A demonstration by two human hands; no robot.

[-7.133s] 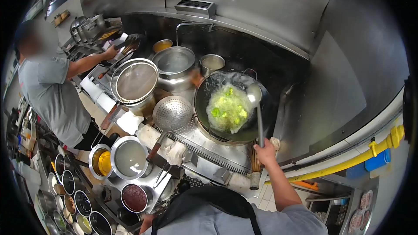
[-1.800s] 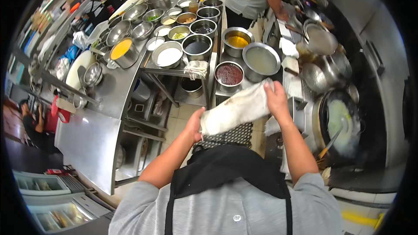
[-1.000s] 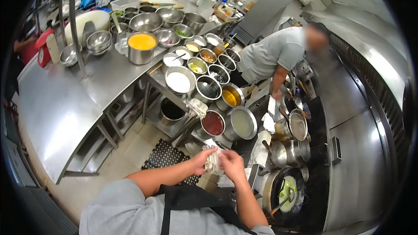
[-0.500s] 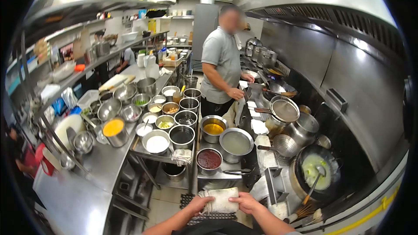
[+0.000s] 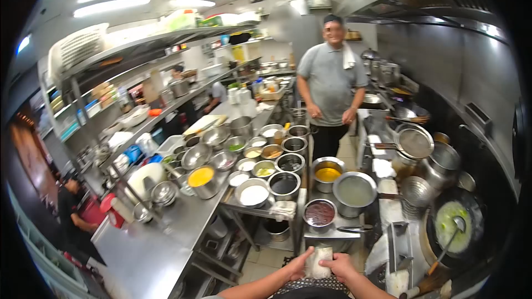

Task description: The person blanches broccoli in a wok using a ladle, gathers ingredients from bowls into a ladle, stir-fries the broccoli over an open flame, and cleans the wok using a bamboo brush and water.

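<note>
A folded whitish cloth (image 5: pixel 320 262) is held between both hands near the bottom of the view. My left hand (image 5: pixel 301 264) grips its left side, fingers closed on it. On the opposite side, my right hand (image 5: pixel 341 266) pinches the cloth's edge. Just beyond the hands stand a pot of dark red sauce (image 5: pixel 320 214) and, beside it, a wide pot of cloudy liquid (image 5: pixel 354 190). To the right, a ladle (image 5: pixel 458 225) rests in a wok (image 5: pixel 430 232) holding pale liquid and green pieces.
A co-worker (image 5: pixel 332 83) stands in the aisle facing this way. On the left, a steel counter (image 5: pixel 144 243) bears bowls and containers. Perforated and mesh strainers (image 5: pixel 414 142) lie by the stove on the right. Another person (image 5: pixel 72 216) is at the far left.
The ladle handle has been let go and both hands have taken a cloth, now folded smaller. The view has swung left from the wok and tilted up; the co-worker has turned this way.
</note>
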